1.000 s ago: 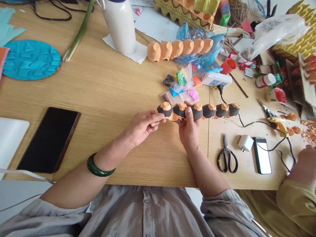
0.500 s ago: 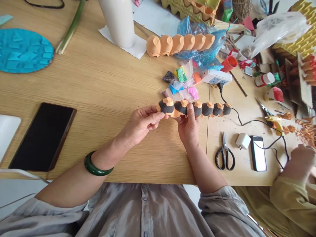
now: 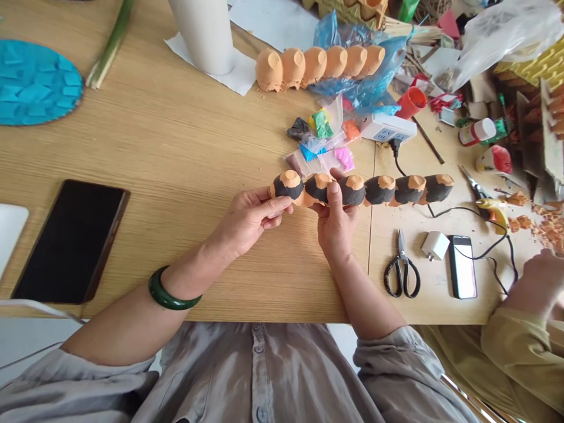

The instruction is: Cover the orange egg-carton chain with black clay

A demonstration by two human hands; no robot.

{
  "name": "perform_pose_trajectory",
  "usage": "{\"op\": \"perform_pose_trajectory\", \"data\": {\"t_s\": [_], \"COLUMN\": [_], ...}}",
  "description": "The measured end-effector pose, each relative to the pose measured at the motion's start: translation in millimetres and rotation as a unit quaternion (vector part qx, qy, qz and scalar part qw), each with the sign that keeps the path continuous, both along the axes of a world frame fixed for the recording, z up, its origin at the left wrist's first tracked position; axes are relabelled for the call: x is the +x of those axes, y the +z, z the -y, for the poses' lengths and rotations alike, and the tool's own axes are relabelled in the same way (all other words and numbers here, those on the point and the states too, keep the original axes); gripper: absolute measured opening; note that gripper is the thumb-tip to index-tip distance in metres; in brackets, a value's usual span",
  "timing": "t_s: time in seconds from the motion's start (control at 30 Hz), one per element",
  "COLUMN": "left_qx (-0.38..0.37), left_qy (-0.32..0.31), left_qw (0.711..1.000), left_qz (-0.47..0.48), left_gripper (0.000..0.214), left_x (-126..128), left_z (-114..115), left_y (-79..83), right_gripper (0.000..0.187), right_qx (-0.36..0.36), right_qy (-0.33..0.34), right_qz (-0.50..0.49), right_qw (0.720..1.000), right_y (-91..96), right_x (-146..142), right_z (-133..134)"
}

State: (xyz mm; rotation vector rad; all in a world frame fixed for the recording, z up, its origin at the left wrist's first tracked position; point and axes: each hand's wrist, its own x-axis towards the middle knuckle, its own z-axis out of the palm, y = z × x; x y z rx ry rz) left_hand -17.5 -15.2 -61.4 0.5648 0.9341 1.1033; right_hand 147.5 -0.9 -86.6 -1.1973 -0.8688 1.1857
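Note:
Between my two hands is an orange egg-carton strip [image 3: 380,190], a row of several rounded cups with black clay or paint around their sides and bare orange tops. My left hand [image 3: 247,221] pinches its left end, thumb in front. With the thumb across the second cup, my right hand [image 3: 337,226] grips the strip near its middle left. The strip is held above the table, its right end reaching past the seam. Behind it lie small bags of coloured clay [image 3: 321,138]. A second, plain orange egg-carton strip [image 3: 315,64] stands farther back.
Black-handled scissors [image 3: 401,267], a white charger [image 3: 435,245] and a lit phone [image 3: 462,267] lie at right, near a co-worker's hand [image 3: 540,279]. A dark tablet [image 3: 70,241] lies left. A white cylinder [image 3: 205,41], power strip [image 3: 388,127] and red cup [image 3: 411,103] stand behind.
The strip has turned in my hands, so its right end now extends farther right and more of the black sides shows. Both hands keep their hold. The view has shifted slightly.

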Motion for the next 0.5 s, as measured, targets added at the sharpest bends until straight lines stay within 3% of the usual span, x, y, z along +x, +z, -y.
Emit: {"op": "perform_pose_trajectory", "data": {"t_s": [0.17,0.33,0.5], "left_qx": [-0.002,-0.001,0.000], "left_qy": [-0.015,-0.072,-0.024], "left_qw": [1.000,0.997,1.000], "left_qz": [0.000,0.012,0.004], "left_gripper": [0.027,0.036,0.037], "left_x": [-2.4,-3.3,-0.1], "left_z": [-0.7,1.1,2.5], "left_y": [-0.4,0.6,0.0], "right_gripper": [0.059,0.060,0.058], "right_qx": [0.005,0.003,0.012], "right_qy": [0.019,-0.012,-0.011], "right_qz": [0.019,-0.001,-0.011], "right_qw": [1.000,1.000,1.000], "right_y": [-8.3,-8.1,-4.3], "right_x": [4.3,6.8,0.9], "right_z": [-3.8,-6.7,-1.0]}}
